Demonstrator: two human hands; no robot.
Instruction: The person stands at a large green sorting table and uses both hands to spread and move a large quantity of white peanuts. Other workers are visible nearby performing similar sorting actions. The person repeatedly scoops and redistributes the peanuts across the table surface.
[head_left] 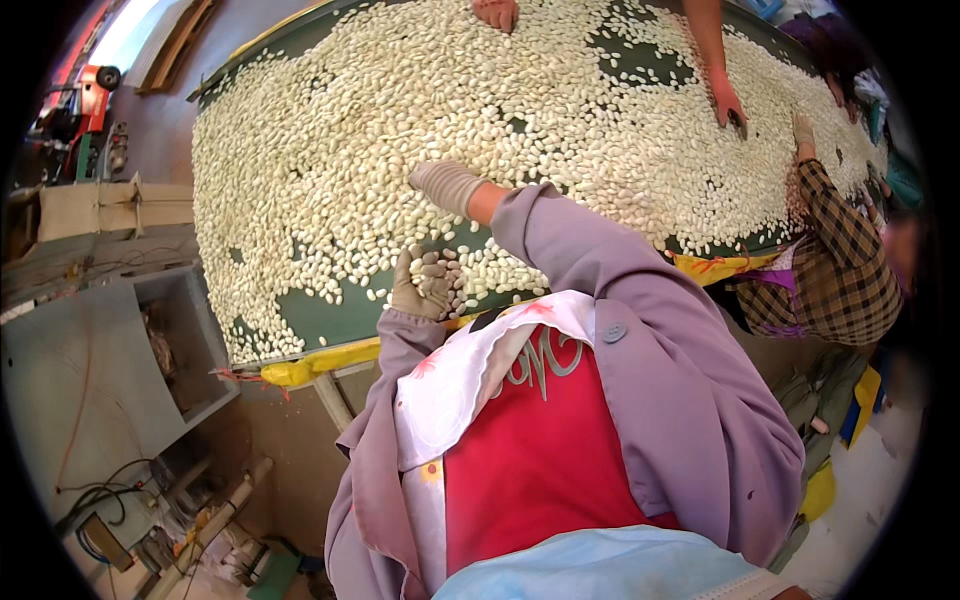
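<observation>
White oval cocoons (330, 190) lie spread thickly over a long green table surface (340, 312). My left hand (424, 285), in a pale glove, is cupped palm up at the near edge. Several duller, greyish cocoons (438, 272) rest in its palm and curled fingers. My right hand (446, 186), in a striped pale glove, reaches over the middle of the layer with its back upward. Its fingers bend down into the cocoons, and whatever is between them is hidden.
Across the table are another person's hand (496, 13) and a bare forearm with a reddish glove (728, 100). At the right a person in a checked sleeve (830, 215) reaches in. Yellow cloth (330, 362) lines the near edge. A grey metal box (110, 350) stands left.
</observation>
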